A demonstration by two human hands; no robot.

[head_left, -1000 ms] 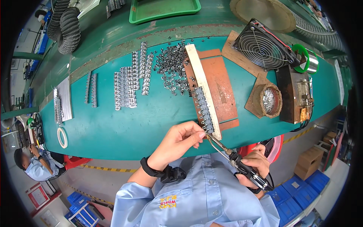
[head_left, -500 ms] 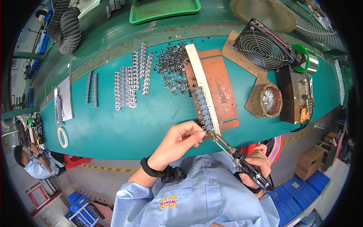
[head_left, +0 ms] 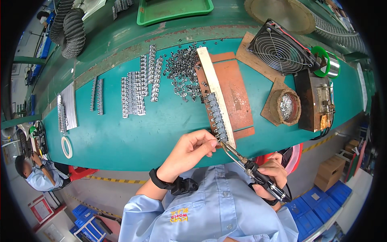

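A soldering iron (head_left: 246, 165) with a black handle and a thin feed tube is gripped in my right hand (head_left: 274, 175). Its tip meets the near end of a strip of small metal-and-dark parts (head_left: 216, 117), which lies along the left side of a pale wooden bar (head_left: 215, 86). The bar rests on a reddish-brown board (head_left: 238, 97). My left hand (head_left: 193, 151) is closed, thumb and forefinger pinched against that same end of the strip; what sits between the fingertips is too small to make out.
Loose small metal parts (head_left: 183, 68) are heaped left of the bar. Finished-looking strips (head_left: 133, 94) lie farther left, near a tape ring (head_left: 66, 147). On the right stand a fan (head_left: 280, 48), a round pot (head_left: 287, 107), a solder spool (head_left: 332, 64) and a dark metal box (head_left: 309, 101).
The soldering iron's tip has shifted slightly left and up onto the strip's near end, my right hand moving with it. My left hand stays almost where it was.
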